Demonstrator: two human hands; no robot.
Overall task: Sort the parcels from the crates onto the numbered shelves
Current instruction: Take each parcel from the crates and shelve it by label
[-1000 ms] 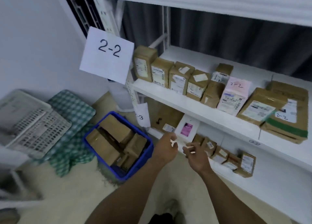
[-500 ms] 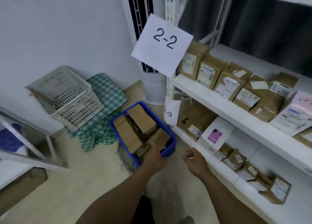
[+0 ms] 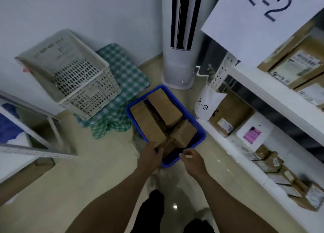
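— Where's the blue crate [image 3: 199,133]?
— On the floor [image 3: 87,173], left of the shelves [image 3: 263,87], holding brown parcels [image 3: 149,127].
— And the hands?
— Left hand [image 3: 150,160] touches its near corner; right hand [image 3: 193,160] hovers just beside.

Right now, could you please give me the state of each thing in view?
blue crate, on the floor, holding brown parcels.
white basket, tilted against the wall.
left hand, on a parcel's near end, grip hidden.
right hand, fingers curled over the crate's near rim.
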